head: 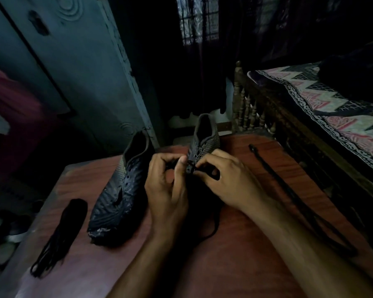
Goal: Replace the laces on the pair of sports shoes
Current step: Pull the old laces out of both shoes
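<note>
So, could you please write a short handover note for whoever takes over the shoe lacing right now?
Left hand and right hand: each pinches the black lace at the right shoe, at its lower eyelets.
Left shoe: on the table, eyelets bare, no lace.
Lace bundle: at the table's left edge.
Long lace: laid out to the right.
Done: lacing of the right shoe just begun.
Left: finish it, then probably lace the left shoe.

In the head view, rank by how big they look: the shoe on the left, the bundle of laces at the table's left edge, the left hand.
1. Left shoe.
2. Left hand and lace bundle: too alike to rank.
</note>
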Demonstrator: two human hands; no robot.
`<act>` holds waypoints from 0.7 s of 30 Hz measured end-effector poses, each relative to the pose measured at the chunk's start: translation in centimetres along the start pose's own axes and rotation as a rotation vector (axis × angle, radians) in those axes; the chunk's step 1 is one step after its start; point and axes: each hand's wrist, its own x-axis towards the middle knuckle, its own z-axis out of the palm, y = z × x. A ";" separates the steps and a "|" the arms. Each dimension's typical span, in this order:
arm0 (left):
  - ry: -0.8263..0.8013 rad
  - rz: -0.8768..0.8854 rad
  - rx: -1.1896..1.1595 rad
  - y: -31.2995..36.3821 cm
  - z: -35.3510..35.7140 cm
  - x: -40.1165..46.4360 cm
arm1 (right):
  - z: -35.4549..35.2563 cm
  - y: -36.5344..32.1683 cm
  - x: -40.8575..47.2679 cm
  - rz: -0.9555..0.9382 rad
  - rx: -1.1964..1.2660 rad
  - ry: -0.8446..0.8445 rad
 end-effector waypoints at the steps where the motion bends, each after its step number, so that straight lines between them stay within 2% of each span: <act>1: -0.011 -0.025 -0.047 0.2 0.0 -0.1 | -0.1 0.0 0.0 -0.016 -0.005 0.006; 6: -0.011 -0.030 -0.138 0.5 -0.1 -0.6 | -0.3 0.0 0.0 -0.105 -0.041 0.037; 13: -0.006 -0.024 -0.149 0.4 0.0 -0.8 | 0.1 0.2 0.0 -0.136 0.066 -0.061; 17: -0.012 -0.091 -0.250 0.3 0.2 -0.7 | 0.3 0.3 0.2 -0.180 0.126 0.030; 19: -0.007 -0.168 -0.219 -0.1 0.3 -0.6 | 0.1 0.3 0.4 -0.104 0.246 0.053; 21: -0.025 -0.278 -0.199 -0.5 0.6 -0.5 | -0.5 0.2 0.5 0.038 0.473 -0.039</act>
